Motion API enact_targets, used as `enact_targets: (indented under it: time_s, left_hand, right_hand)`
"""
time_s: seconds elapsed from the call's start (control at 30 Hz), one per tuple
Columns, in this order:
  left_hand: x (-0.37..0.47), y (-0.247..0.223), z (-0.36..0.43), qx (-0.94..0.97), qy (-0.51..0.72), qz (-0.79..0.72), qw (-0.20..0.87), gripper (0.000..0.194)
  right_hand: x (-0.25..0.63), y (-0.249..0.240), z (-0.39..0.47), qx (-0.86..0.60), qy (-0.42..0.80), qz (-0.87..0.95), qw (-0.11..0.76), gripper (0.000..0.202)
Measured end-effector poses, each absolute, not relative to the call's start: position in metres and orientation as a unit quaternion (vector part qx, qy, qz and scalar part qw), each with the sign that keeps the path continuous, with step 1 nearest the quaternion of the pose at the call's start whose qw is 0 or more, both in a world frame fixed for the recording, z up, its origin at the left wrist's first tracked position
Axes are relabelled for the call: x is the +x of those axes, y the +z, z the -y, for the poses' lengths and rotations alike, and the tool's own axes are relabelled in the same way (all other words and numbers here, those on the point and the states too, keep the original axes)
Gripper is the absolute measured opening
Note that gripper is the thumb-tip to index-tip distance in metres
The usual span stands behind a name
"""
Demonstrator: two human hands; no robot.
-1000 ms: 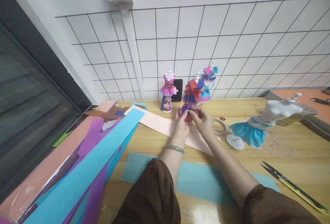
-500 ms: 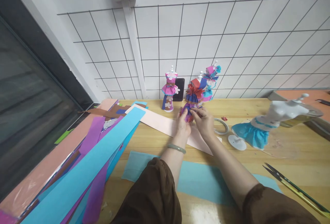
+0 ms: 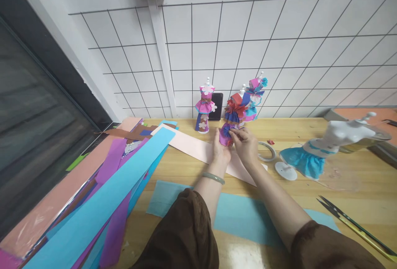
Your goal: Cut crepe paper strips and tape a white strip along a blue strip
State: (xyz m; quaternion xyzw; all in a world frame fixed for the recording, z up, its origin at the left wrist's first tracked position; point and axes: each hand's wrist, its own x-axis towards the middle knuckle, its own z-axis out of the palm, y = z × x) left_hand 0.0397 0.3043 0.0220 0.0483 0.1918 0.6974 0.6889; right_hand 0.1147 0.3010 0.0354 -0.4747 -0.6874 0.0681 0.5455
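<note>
A small purple and dark blue paper flower (image 3: 226, 135), with pleated petals and a bit of red near its edge, rests in my left hand (image 3: 221, 153). The fingers of this hand cup it from below, and the thumb lies along its left side. My right hand (image 3: 246, 145) pinches the flower's right side near the blue centre with thumb and forefinger. Just behind both hands stands a mannequin in a red, blue and purple paper dress (image 3: 236, 108). Beneath my wrists lies a pale pink paper strip (image 3: 192, 147); a light blue paper sheet (image 3: 242, 215) is under my forearms.
Paper strips (image 3: 102, 194) pile up at left. Two more dressed mannequins (image 3: 204, 103) and a dark phone (image 3: 217, 105) are near the tiled wall. To the right are a tape roll (image 3: 267, 152), a tilted white mannequin in a blue skirt (image 3: 328, 143), its round base (image 3: 285, 171) and scissors (image 3: 350, 219).
My left thumb has shifted off the flower's front to its left side, so more of the blue pleats show. My right hand keeps its pinch; the view has shifted slightly.
</note>
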Motion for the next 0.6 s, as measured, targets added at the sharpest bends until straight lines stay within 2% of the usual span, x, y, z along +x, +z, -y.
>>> enact_targets:
  time_s: [0.6]
  left_hand:
    - [0.04, 0.0253, -0.2998, 0.067, 0.695, -0.185, 0.691, 0.037]
  right_hand:
    - [0.1141, 0.0343, -0.3011, -0.485, 0.054, 0.685, 0.541, 0.027]
